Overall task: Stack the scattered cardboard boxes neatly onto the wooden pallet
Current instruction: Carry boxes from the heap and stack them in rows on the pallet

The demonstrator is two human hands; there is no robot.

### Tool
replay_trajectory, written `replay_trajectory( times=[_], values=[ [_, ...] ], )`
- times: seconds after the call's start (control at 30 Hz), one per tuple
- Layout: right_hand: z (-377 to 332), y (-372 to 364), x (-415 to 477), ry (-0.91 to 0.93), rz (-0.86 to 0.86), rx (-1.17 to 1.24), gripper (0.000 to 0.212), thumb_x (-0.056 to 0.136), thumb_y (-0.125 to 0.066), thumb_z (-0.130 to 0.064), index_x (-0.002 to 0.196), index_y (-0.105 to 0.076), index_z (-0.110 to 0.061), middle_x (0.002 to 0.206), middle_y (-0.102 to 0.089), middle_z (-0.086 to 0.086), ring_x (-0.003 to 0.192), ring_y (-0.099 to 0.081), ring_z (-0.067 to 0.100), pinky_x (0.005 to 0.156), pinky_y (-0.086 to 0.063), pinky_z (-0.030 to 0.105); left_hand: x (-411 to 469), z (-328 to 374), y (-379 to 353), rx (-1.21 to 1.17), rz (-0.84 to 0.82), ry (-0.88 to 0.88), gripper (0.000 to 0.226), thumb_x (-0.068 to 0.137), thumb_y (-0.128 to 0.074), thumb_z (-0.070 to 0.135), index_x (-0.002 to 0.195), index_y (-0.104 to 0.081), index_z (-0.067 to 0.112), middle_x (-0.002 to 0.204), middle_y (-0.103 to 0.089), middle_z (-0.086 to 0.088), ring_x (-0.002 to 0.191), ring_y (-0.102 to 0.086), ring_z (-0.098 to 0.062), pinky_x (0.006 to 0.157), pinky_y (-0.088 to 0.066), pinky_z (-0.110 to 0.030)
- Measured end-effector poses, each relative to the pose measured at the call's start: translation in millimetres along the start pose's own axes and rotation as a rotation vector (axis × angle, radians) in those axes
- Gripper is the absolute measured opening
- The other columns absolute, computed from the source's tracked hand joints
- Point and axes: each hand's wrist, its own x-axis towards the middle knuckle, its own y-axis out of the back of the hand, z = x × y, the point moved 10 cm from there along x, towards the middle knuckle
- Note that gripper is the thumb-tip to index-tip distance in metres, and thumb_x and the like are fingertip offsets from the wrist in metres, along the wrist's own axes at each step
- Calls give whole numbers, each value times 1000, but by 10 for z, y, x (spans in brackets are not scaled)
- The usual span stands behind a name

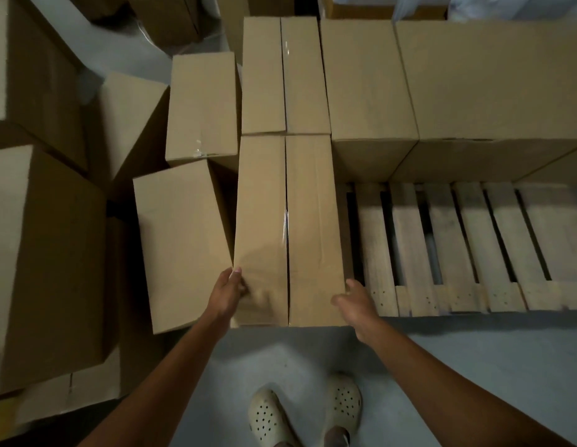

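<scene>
Cream perforated clogs point(268, 414) stand at bottom centre. Above them, the left hand point(228, 290) lies against the near left corner of a long brown taped cardboard box point(309, 227), thumb on its top edge; its finger curl is hidden. The right hand point(355, 300) spreads loosely beside the near right corner. This box sits on the left end of the slatted wooden pallet point(442, 246), mid-frame.

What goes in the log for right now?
box: left end of pallet | left hand: on near-left corner | right hand: open, at near-right corner | near-right slats: bare
</scene>
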Motion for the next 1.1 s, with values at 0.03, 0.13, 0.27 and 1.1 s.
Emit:
replay_trajectory(
  times=[0.03, 0.13, 0.27, 1.1],
  values=[
    [-144, 43, -133, 34, 1, 0, 59, 98, -57, -7, 153, -37, -15, 141, -54, 9, 107, -53, 16, 78, -47, 25, -104, 168, 41, 17, 7, -35, 46, 109, -35, 35, 144, -46, 6, 144, -51, -16, 116, -56, -24, 94, -44, -33],
    [-683, 201, -627, 189, 49, -14, 68, 98, -62, -19, 157, -29, -19, 155, -43, 6, 133, -47, 21, 107, -42, 36, -514, 784, 181, 101, 41, -153, 56, 108, -35, 42, 156, -33, 12, 161, -35, -8, 146, -34, -26, 115, -28, -37],
    [-1507, 415, -1606, 426, 85, 20, 69, 98, -63, -27, 158, -27, -27, 160, -37, 0, 143, -40, 21, 116, -39, 46, -1310, 1763, 412, 126, 80, -399, 57, 106, -37, 45, 158, -29, 24, 164, -29, 0, 149, -29, -20, 113, -25, -33],
    [-1093, 1523, -6369, 1239, 132, -18, 76, 81, -53, -65, 149, -24, -48, 156, -32, -26, 131, -39, -14, 99, -42, 19, -6243, 1840, 1227, 117, 376, -913, 71, 94, -34, 72, 154, -29, 36, 157, -31, 25, 144, -34, -3, 116, -37, -42]
  ],
)
